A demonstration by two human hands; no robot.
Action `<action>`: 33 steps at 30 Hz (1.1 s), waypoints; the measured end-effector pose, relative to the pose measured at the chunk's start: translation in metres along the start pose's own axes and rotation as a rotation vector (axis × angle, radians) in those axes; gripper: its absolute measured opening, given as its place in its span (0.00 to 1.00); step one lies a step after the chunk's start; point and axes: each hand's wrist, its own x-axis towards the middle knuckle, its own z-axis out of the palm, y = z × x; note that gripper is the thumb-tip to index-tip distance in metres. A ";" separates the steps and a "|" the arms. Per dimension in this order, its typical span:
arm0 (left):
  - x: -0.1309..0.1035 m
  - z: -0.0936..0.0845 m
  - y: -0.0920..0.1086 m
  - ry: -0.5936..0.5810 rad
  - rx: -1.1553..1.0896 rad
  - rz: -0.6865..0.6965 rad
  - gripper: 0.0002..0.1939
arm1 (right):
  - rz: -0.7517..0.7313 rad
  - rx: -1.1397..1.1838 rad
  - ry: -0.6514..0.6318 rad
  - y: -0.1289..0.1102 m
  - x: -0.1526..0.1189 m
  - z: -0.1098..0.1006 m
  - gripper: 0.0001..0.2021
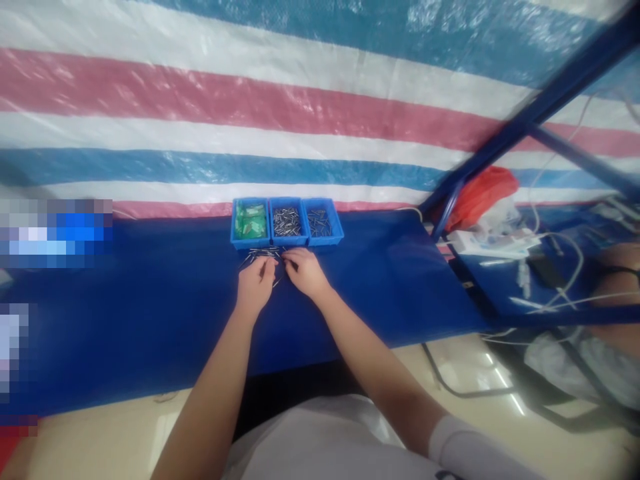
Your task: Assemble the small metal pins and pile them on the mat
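A loose pile of thin, dark and silvery metal pieces [261,253] lies on the blue table, in front of three joined blue bins. My left hand [254,281] is at the pile's near edge, thumb and fingers pinched together. Close by on the right, my right hand [305,272] has its fingers curled in toward the pieces. What either hand pinches is too small to make out. The left bin [233,227] holds green-tinted plastic packets [251,220]. Short shiny metal pieces [287,222] fill the middle bin, and thinner, longer dark ones [320,223] lie in the right bin.
A striped plastic sheet [280,107] hangs behind the blue table [150,300]. A blue metal frame [467,170] rises at the right. Beyond it are a red bag [483,193], white cables and part of another person's arm [617,293]. Blurred blocks cover the left edge.
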 end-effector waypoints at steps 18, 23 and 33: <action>0.000 -0.001 0.002 -0.018 0.007 -0.015 0.19 | 0.141 -0.183 -0.030 -0.009 -0.002 -0.002 0.14; 0.000 -0.001 0.001 -0.025 0.000 -0.020 0.19 | 0.154 -0.189 -0.048 -0.009 -0.001 -0.003 0.13; 0.000 -0.001 0.002 -0.028 0.000 -0.031 0.19 | 0.193 -0.173 -0.033 -0.009 0.000 -0.004 0.12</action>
